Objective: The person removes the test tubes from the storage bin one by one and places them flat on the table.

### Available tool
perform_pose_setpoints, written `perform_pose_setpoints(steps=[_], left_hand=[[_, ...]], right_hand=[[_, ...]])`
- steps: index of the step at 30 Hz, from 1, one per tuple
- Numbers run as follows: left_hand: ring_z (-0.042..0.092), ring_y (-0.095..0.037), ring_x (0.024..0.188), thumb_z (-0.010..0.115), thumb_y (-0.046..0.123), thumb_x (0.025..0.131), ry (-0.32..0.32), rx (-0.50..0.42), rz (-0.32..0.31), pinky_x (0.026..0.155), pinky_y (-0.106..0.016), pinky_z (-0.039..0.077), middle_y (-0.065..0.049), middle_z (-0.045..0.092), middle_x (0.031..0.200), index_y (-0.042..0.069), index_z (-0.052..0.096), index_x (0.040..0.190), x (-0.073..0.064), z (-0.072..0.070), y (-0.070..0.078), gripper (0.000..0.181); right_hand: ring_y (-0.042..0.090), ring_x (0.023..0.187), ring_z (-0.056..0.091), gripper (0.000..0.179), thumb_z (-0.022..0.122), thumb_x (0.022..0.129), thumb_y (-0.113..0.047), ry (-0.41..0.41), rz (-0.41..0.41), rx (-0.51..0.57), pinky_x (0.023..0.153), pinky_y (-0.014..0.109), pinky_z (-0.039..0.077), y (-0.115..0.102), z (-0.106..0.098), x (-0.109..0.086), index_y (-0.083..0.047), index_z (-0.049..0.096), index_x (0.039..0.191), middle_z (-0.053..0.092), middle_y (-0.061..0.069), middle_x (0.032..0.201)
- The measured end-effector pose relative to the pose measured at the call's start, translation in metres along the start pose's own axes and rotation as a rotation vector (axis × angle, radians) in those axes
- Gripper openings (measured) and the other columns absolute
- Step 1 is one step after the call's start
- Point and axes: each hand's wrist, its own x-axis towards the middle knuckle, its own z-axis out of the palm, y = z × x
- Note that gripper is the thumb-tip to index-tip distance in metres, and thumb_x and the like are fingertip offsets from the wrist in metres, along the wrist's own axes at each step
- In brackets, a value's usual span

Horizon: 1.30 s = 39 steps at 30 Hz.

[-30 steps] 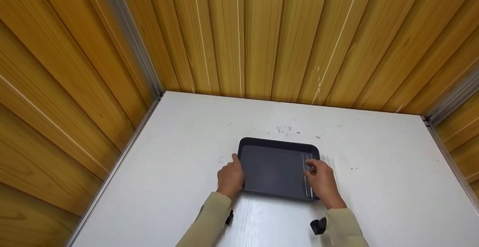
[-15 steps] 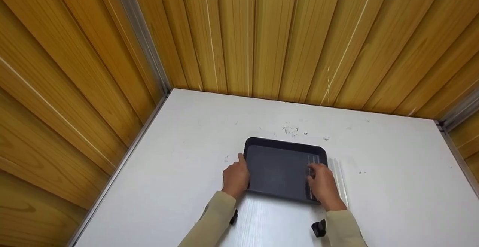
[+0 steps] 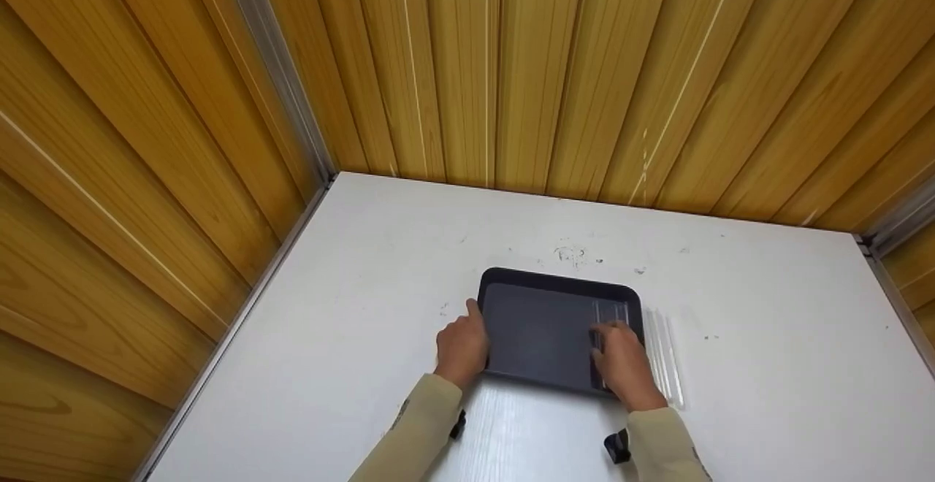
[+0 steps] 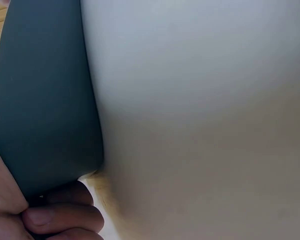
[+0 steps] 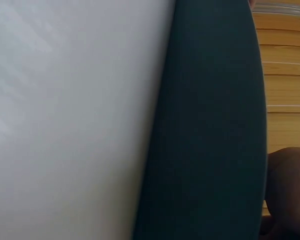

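A dark grey tray (image 3: 537,329) with raised sides and rounded corners lies on the white table. My left hand (image 3: 462,343) grips its left side; the left wrist view shows curled fingers (image 4: 67,217) under the tray's wall (image 4: 47,100). Inside the tray, along its right end, lie several thin clear rods (image 3: 621,312). My right hand (image 3: 623,365) reaches over the right wall, thumb and forefinger bent at the leftmost clear rod, which it pinches; the hand partly hides the rods. In the right wrist view the tray's outer wall (image 5: 205,120) fills the middle, part of the hand beyond it.
More clear rods (image 3: 666,358) lie side by side on the white table (image 3: 380,263), just right of the tray. Wood-look panels (image 3: 526,66) wall off the back and sides, with a metal strip (image 3: 270,51) at the left corner. Dark marks spot the table behind the tray.
My right hand has shifted left inside the tray, and the leftmost clear rod has moved left with it, apart from the others. My left hand keeps its hold on the tray.
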Motion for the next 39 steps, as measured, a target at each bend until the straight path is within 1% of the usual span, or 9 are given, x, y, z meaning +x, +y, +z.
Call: perform_pose_setpoints(steps=[4, 8, 11, 17, 20, 24, 29, 34, 39], left_hand=[[0.060, -0.028, 0.053, 0.058, -0.002, 0.092, -0.021, 0.003, -0.012, 0.048, -0.042, 0.047, -0.013, 0.062, 0.067, -0.005, 0.052, 0.125, 0.000, 0.000, 0.001, 0.034], [0.060, -0.027, 0.053, 0.057, -0.002, 0.093, -0.029, -0.011, -0.016, 0.048, -0.041, 0.047, -0.013, 0.063, 0.067, -0.006, 0.052, 0.125, 0.000, -0.001, 0.001, 0.033], [0.060, -0.027, 0.053, 0.055, -0.002, 0.094, -0.031, -0.022, -0.015, 0.048, -0.042, 0.048, -0.014, 0.064, 0.068, -0.008, 0.052, 0.127, 0.001, -0.002, 0.002, 0.033], [0.061, -0.027, 0.055, 0.055, 0.000, 0.096, -0.051, -0.025, -0.020, 0.051, -0.042, 0.049, -0.015, 0.065, 0.070, -0.009, 0.051, 0.131, 0.001, -0.002, 0.003, 0.037], [0.061, -0.028, 0.055, 0.056, -0.001, 0.095, -0.045, -0.027, -0.018, 0.050, -0.042, 0.049, -0.014, 0.064, 0.070, -0.009, 0.051, 0.130, 0.001, -0.001, 0.002, 0.036], [0.061, -0.028, 0.054, 0.058, -0.002, 0.093, -0.028, -0.021, -0.002, 0.049, -0.042, 0.048, -0.014, 0.063, 0.069, -0.009, 0.051, 0.128, 0.000, 0.000, 0.000, 0.036], [0.059, -0.028, 0.053, 0.058, -0.002, 0.092, -0.021, -0.020, 0.003, 0.048, -0.042, 0.047, -0.013, 0.062, 0.068, -0.008, 0.051, 0.127, 0.000, 0.000, -0.001, 0.035], [0.059, -0.029, 0.053, 0.057, -0.002, 0.093, -0.020, -0.026, 0.012, 0.048, -0.043, 0.047, -0.014, 0.061, 0.067, -0.007, 0.051, 0.126, -0.001, -0.002, 0.000, 0.034], [0.059, -0.028, 0.051, 0.057, -0.003, 0.093, 0.001, -0.032, 0.028, 0.046, -0.042, 0.046, -0.014, 0.061, 0.066, -0.009, 0.052, 0.126, -0.002, -0.003, -0.001, 0.034]], right_hand=[[0.046, 0.102, 0.065, 0.033, 0.068, 0.082, 0.012, 0.014, 0.000, 0.017, 0.085, 0.054, 0.053, 0.001, 0.002, -0.001, 0.011, 0.069, 0.115, 0.064, 0.029, 0.112], [0.046, 0.103, 0.063, 0.033, 0.066, 0.081, 0.013, 0.005, 0.005, 0.050, 0.085, 0.055, 0.052, 0.002, 0.001, 0.000, 0.010, 0.069, 0.114, 0.064, 0.028, 0.111], [0.046, 0.104, 0.063, 0.033, 0.066, 0.082, 0.014, 0.007, 0.019, 0.078, 0.086, 0.055, 0.051, 0.003, -0.001, 0.000, 0.010, 0.069, 0.114, 0.064, 0.029, 0.112], [0.042, 0.102, 0.065, 0.033, 0.067, 0.082, 0.015, 0.034, 0.037, 0.130, 0.085, 0.053, 0.053, 0.002, -0.003, -0.001, 0.010, 0.069, 0.115, 0.064, 0.028, 0.112], [0.040, 0.101, 0.065, 0.034, 0.067, 0.083, 0.013, 0.024, 0.052, 0.151, 0.083, 0.050, 0.054, 0.001, -0.004, -0.001, 0.009, 0.068, 0.116, 0.063, 0.027, 0.114], [0.036, 0.099, 0.064, 0.036, 0.067, 0.086, 0.011, -0.009, 0.088, 0.176, 0.080, 0.047, 0.054, -0.001, -0.007, -0.001, 0.008, 0.066, 0.122, 0.062, 0.025, 0.114], [0.036, 0.103, 0.063, 0.037, 0.066, 0.088, 0.009, -0.036, 0.114, 0.214, 0.082, 0.048, 0.054, -0.002, -0.011, -0.002, 0.006, 0.065, 0.125, 0.060, 0.024, 0.118], [0.033, 0.098, 0.063, 0.037, 0.067, 0.086, 0.009, -0.011, 0.123, 0.232, 0.081, 0.048, 0.052, -0.002, -0.014, -0.002, 0.003, 0.068, 0.123, 0.062, 0.020, 0.109], [0.032, 0.096, 0.063, 0.038, 0.066, 0.085, 0.009, 0.013, 0.119, 0.240, 0.080, 0.048, 0.052, -0.004, -0.020, -0.004, 0.003, 0.067, 0.123, 0.063, 0.020, 0.111]])
